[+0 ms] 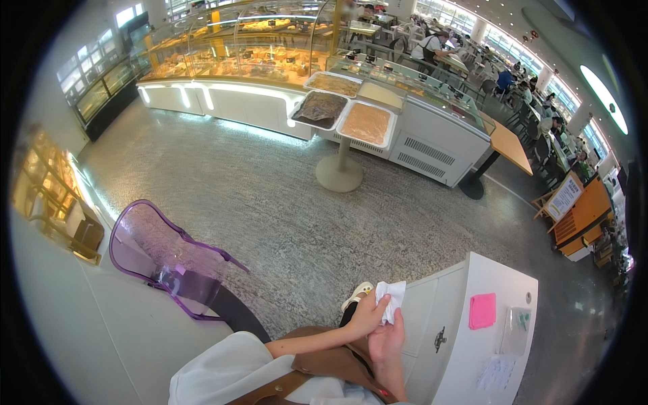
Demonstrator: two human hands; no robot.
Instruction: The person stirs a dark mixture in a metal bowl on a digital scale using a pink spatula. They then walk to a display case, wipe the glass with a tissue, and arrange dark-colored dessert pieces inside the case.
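A crumpled white paper tissue [390,302] is between my two hands, low in the head view and right of the middle. My left hand [366,313] grips it, the thumb pressed on its surface. Against its lower edge lies my right hand [387,340], palm up, with the thumb beside the tissue. The tissue and my left hand hide the right fingers, so their grip cannot be told. Just beyond the hands, a cream clog [360,293] shows on the floor.
A white cabinet [476,354] at my right holds a folded pink cloth [482,311] and a clear plastic bag [516,331]. A purple transparent chair [174,258] stands left. Ahead, a pedestal table [343,162] carries several food trays beside glass display cases [253,55]. People sit farther right.
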